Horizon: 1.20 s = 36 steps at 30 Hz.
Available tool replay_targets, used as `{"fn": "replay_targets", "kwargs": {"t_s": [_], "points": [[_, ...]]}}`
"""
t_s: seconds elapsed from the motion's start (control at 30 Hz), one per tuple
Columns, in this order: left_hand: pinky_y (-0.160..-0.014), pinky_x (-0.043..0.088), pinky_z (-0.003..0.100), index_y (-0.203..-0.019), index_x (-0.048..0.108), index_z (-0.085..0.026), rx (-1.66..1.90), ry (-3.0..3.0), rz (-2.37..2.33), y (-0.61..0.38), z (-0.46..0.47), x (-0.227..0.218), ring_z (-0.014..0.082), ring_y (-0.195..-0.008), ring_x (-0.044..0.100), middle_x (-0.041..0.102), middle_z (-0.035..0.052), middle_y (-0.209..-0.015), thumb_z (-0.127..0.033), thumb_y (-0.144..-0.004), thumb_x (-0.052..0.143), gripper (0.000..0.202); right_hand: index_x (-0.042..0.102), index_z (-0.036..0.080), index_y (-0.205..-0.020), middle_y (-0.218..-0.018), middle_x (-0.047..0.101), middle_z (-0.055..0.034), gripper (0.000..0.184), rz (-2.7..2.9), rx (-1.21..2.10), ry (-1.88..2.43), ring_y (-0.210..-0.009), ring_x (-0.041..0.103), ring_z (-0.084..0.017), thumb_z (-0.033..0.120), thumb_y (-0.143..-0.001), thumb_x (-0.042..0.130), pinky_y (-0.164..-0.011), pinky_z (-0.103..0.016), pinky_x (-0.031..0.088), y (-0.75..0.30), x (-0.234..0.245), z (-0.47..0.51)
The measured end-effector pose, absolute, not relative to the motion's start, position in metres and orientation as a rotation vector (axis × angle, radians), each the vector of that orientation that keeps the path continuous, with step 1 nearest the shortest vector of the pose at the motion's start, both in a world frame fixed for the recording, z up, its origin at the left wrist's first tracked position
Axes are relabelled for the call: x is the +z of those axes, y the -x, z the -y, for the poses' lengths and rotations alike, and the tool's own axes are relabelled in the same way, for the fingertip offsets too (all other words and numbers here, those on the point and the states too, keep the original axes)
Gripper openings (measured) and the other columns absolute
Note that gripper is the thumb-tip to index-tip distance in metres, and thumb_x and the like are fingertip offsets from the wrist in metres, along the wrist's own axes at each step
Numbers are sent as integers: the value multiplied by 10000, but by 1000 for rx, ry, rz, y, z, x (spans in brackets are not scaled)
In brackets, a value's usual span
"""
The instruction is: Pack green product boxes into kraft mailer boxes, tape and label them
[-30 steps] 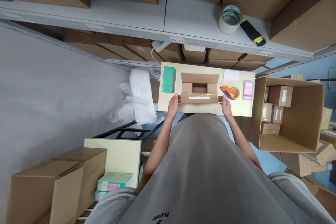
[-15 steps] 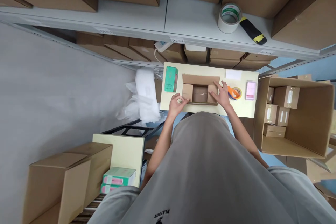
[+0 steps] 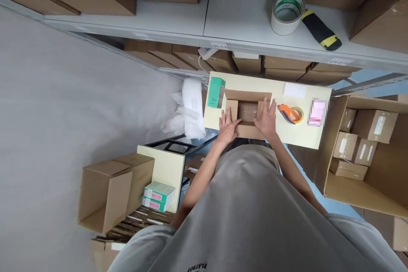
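Okay, the small cardboard box (image 3: 247, 112) mid-table (image 3: 299, 134) just got its 6 o'clock flap (image 3: 250, 131) laid back toward the person, so the top's wide open now. Left hand (image 3: 228, 129) at 8, right hand (image 3: 267, 122) at 4, fingers spread apart on its sides, neither clamped.

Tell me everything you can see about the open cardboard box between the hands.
The open box is plain brown, apparently corrugated cardboard, and sits on the pale tabletop. Its opening faces up, showing an interior with nothing evident inside. Long flaps spread along the far and near edges, with shorter panels at both ends. The left hand touches its near left corner; the right hand lies over its right end, hiding part of it.
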<state>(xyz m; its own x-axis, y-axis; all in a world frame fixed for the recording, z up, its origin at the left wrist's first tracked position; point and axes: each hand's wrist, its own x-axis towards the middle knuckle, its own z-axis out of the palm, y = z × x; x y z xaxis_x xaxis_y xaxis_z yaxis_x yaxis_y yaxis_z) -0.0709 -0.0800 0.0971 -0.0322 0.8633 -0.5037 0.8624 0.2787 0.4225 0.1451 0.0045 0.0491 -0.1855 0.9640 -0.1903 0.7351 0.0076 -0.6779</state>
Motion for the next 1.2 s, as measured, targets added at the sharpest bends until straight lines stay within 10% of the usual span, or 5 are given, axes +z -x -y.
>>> {"fn": "replay_targets", "kwargs": {"t_s": [0.3, 0.47, 1.2], "points": [[-1439, 217, 774, -1692, 620, -239, 182, -1505, -2135, 75, 90, 106, 517, -1821, -3, 58, 119, -1983, -232, -977, 724, 723, 603, 183, -1497, -1783, 426, -252, 516, 1739, 852, 1755, -1771, 272, -431, 431, -1045, 622, -1401, -736, 348, -209, 64, 35], [-1461, 228, 717, -1589, 698, -158, 360, -1416, -2079, 94, 87, 90, 521, -1803, 179, 495, 207, -1822, -365, -955, 778, 672, 653, 236, -1026, -1672, 565, -235, 102, 1713, 807, 1758, -1762, 283, -420, 328, -1013, 611, -1383, -741, 344, -210, 64, 45], [-1406, 420, 580, -1573, 726, -191, 1214, -361, -2611, 257, 559, 130, 447, -1642, 524, 710, 166, -1615, -415, -931, 855, 692, 646, 266, -946, -1505, 736, -213, 186, 2394, 888, 780, -1622, 528, -416, 448, -988, 645, -1363, -719, 389, 140, 120, 264]]}}
